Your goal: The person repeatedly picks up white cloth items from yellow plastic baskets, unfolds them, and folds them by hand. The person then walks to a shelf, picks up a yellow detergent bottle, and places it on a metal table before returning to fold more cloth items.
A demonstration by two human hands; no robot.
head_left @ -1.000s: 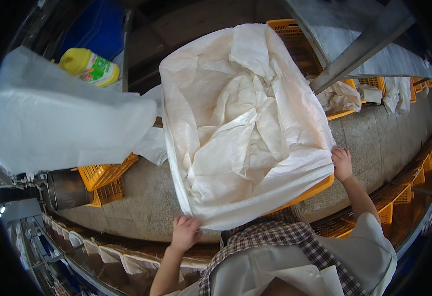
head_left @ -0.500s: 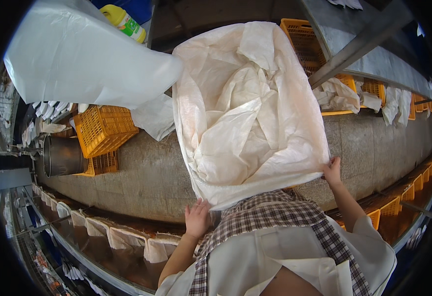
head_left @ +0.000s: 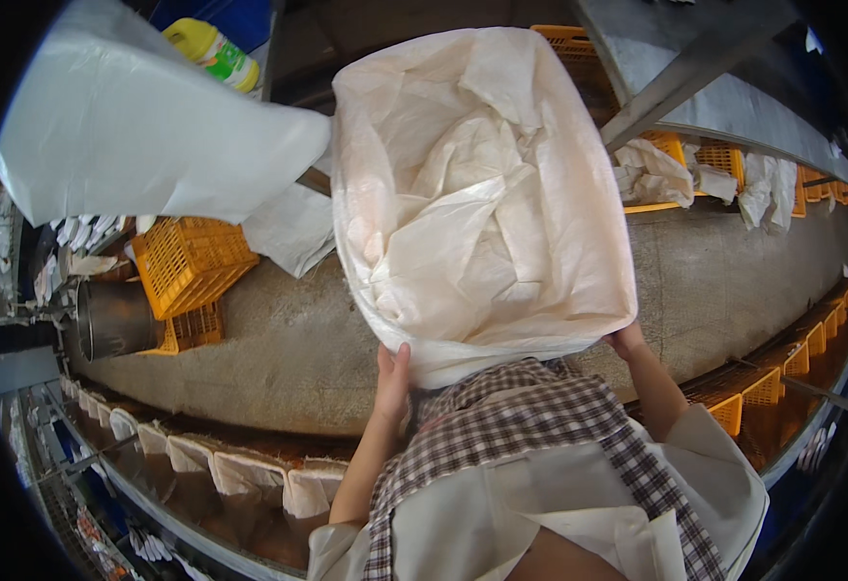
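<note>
A large off-white sack liner [head_left: 492, 242] of thin woven-looking cloth stands before me, its mouth spread into a wide rounded square. Loose folds fill its inside, and its rim is turned outward. At the near left corner my left hand [head_left: 392, 382] rests against the outside of the cloth, thumb and fingers pointing up and apart. My right hand [head_left: 627, 342] grips the near right corner from below, its fingertips hidden by the cloth. Whatever supports the liner underneath is covered.
Yellow plastic crates [head_left: 192, 261] stand stacked at left beside a metal bucket [head_left: 114, 318]. A pale plastic sheet [head_left: 163, 126] drapes over a surface at upper left, near a yellow jug [head_left: 213, 53]. A metal table [head_left: 724, 116] stands at right. Lined crates [head_left: 240, 474] run behind me.
My left hand has moved up along the liner's near left corner. The right hand has shifted slightly inward under its corner, and the rim there now looks rounder and tucked.
</note>
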